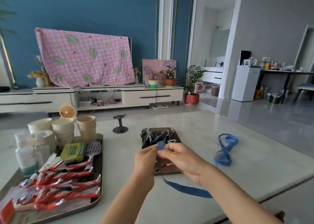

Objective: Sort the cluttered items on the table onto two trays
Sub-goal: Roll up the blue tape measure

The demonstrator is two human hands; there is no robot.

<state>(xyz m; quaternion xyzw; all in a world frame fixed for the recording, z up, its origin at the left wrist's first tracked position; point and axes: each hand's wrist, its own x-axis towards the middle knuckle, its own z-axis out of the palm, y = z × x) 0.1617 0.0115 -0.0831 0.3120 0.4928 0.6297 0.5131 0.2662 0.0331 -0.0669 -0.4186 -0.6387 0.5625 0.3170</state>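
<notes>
My left hand (145, 162) and my right hand (182, 159) both pinch a blue lanyard strap (160, 146) over the small dark tray (178, 138). The strap's loose end (188, 189) trails down across the table toward me. That tray holds several dark metal clips and lanyards (157, 136). A second blue lanyard (225, 149) lies coiled on the table at the right. The large tray (100, 178) at the left carries red-and-white packets (62, 183), a green box (73, 151), a hairbrush (92, 149), bottles (25, 157) and stacks of paper cups (63, 130).
A black phone stand (120, 126) sits on the table behind the trays, and a small orange fan (67, 111) stands beyond the far edge. The table's right edge drops off near the coiled lanyard. A TV cabinet and potted plants fill the background.
</notes>
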